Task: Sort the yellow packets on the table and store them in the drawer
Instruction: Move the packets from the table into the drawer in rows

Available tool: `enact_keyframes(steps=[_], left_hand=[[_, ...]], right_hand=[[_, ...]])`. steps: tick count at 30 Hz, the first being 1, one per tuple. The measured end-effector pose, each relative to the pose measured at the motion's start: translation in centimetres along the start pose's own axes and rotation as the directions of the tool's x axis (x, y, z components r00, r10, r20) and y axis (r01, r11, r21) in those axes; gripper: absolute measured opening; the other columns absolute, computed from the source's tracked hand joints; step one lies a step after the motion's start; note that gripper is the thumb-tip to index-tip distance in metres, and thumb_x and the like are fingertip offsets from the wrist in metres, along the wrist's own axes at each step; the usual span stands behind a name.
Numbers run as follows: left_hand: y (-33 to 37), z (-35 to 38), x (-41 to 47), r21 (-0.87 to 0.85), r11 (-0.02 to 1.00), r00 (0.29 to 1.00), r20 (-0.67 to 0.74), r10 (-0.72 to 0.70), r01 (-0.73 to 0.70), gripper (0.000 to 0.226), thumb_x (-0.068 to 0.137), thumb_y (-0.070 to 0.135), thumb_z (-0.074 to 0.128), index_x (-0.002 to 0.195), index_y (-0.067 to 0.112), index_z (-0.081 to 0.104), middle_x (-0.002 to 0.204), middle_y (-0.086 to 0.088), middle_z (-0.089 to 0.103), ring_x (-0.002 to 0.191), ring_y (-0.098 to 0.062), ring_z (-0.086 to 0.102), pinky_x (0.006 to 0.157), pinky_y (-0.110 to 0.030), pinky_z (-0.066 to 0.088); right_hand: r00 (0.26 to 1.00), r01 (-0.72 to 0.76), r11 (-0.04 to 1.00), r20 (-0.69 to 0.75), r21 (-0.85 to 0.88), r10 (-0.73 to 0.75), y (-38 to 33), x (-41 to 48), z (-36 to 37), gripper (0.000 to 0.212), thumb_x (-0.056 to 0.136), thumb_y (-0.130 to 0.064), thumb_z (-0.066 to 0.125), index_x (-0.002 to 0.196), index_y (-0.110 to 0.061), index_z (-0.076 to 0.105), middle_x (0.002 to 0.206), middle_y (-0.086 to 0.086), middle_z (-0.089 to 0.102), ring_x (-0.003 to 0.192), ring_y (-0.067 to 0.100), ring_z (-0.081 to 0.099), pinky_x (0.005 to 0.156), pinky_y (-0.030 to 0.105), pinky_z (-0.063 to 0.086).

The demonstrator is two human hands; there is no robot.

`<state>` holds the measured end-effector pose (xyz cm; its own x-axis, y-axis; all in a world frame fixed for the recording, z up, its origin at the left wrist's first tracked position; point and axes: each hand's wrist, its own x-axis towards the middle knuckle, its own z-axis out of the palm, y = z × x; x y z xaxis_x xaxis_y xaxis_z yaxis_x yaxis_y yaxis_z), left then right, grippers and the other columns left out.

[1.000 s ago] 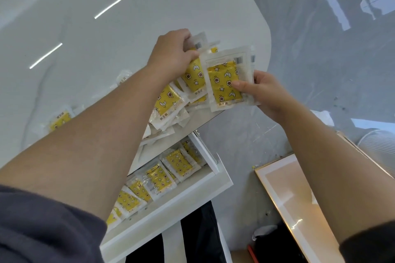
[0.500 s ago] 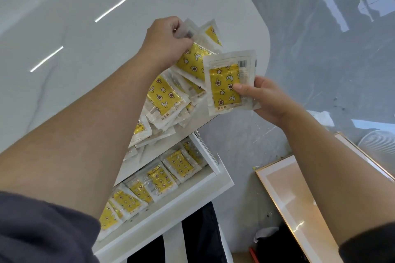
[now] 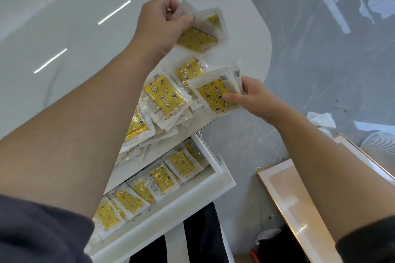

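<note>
Left hand [image 3: 159,23] raised packets [image 3: 198,38] (right hand [image 3: 254,98] holds stack [image 3: 215,94]).

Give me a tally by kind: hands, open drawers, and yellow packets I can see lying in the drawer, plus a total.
Hands: 2, left hand and right hand, each gripping yellow packets
Open drawer: 1
Drawer packets showing: 6, overlapping, so more may hide beneath
Total: 9

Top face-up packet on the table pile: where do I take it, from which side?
Probably grip the flat sealed margin at the near edge of the top packet, coming from the drawer side: it lies flat on the pile and that edge overhangs.
</note>
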<state>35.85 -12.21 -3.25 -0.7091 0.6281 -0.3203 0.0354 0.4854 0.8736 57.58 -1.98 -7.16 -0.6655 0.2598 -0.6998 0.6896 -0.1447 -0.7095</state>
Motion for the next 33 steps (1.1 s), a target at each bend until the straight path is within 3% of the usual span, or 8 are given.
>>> enact_keyframes(steps=[7,12,14,16,18,22,29,33], left_hand=[[2.6,-2.1,-1.8,-0.068,0.992,0.990,-0.101,0.097,-0.104,0.022,0.081,0.019,0.071,0.073,0.026,0.051,0.068,0.006,0.057,0.063,-0.006,0.052,0.062,-0.017,0.046],[2.9,-4.4,-5.4,-0.036,0.995,0.994,-0.056,0.091,-0.093,0.020,0.080,0.021,0.072,0.075,0.026,0.053,0.085,-0.014,0.066,0.075,-0.016,0.060,0.073,-0.035,0.055],[2.4,-5.0,-7.4,-0.045,0.996,0.997,-0.045,0.070,-0.072,0.021,0.081,0.019,0.072,0.075,0.025,0.053,0.086,-0.017,0.067,0.073,-0.015,0.060,0.071,-0.032,0.054],[1.5,-5.3,-9.8,-0.047,0.998,0.999,-0.039,0.037,-0.038,0.024,0.081,0.016,0.073,0.073,0.025,0.052,0.074,-0.005,0.062,0.064,-0.007,0.054,0.063,-0.022,0.049],[0.0,-5.3,-13.2,-0.019,1.000,1.000,-0.011,-0.006,0.006,0.031,0.081,0.014,0.073,0.068,0.026,0.048,0.064,0.008,0.047,0.056,-0.001,0.041,0.054,-0.011,0.038],[-5.7,-6.1,-22.5,0.006,0.996,0.994,0.067,-0.090,0.090,0.030,0.082,0.015,0.074,0.068,0.024,0.049,0.059,0.015,0.040,0.052,0.001,0.034,0.051,-0.012,0.030],[-17.7,-7.8,-33.4,-0.003,0.940,0.939,-0.048,-0.340,0.340,0.015,0.087,0.020,0.070,0.077,0.018,0.059,0.074,0.010,0.064,0.069,0.004,0.059,0.064,-0.024,0.045],[-22.1,-6.5,-34.8,-0.016,0.926,0.917,-0.133,-0.375,0.376,0.015,0.088,0.023,0.068,0.077,0.021,0.058,0.077,0.011,0.066,0.080,0.001,0.063,0.068,-0.026,0.048]], right_hand=[[0.998,-0.024,0.987,-0.051,0.161,0.033,0.0,-1.9,0.2,0.031,0.090,-0.012,0.064,0.121,-0.008,0.062,0.112,0.002,0.072,0.098,0.016,0.071,0.080,0.026,0.057],[0.994,-0.107,0.962,0.029,0.253,0.103,0.7,-5.1,1.5,0.042,0.078,-0.022,0.070,0.117,-0.010,0.063,0.112,0.006,0.072,0.102,0.024,0.070,0.084,0.034,0.057],[0.979,-0.190,0.957,0.115,0.219,0.168,1.4,-6.3,2.6,0.042,0.071,-0.026,0.071,0.110,-0.012,0.065,0.108,0.005,0.073,0.101,0.024,0.070,0.086,0.036,0.056],[0.958,-0.268,0.953,0.148,0.141,0.248,2.6,-7.2,4.1,0.039,0.071,-0.025,0.073,0.107,-0.012,0.066,0.105,0.005,0.074,0.099,0.024,0.071,0.091,0.041,0.054],[0.946,-0.312,0.948,0.105,0.055,0.305,4.2,-8.2,6.3,0.031,0.077,-0.020,0.075,0.106,-0.012,0.068,0.103,0.004,0.074,0.096,0.023,0.071,0.093,0.044,0.054],[0.936,-0.345,0.938,0.077,0.016,0.343,7.3,-10.0,12.3,0.025,0.081,-0.014,0.076,0.105,-0.010,0.070,0.098,0.004,0.075,0.091,0.022,0.072,0.091,0.045,0.055],[0.921,-0.319,0.947,-0.244,-0.030,0.302,11.5,-10.2,22.1,0.016,0.086,-0.023,0.072,0.101,-0.019,0.065,0.100,0.000,0.073,0.090,0.017,0.070,0.088,0.040,0.055],[0.920,-0.307,0.950,-0.271,-0.049,0.283,12.8,-7.8,24.7,0.006,0.089,-0.021,0.067,0.093,-0.022,0.062,0.098,0.000,0.071,0.092,0.018,0.068,0.083,0.036,0.054]])
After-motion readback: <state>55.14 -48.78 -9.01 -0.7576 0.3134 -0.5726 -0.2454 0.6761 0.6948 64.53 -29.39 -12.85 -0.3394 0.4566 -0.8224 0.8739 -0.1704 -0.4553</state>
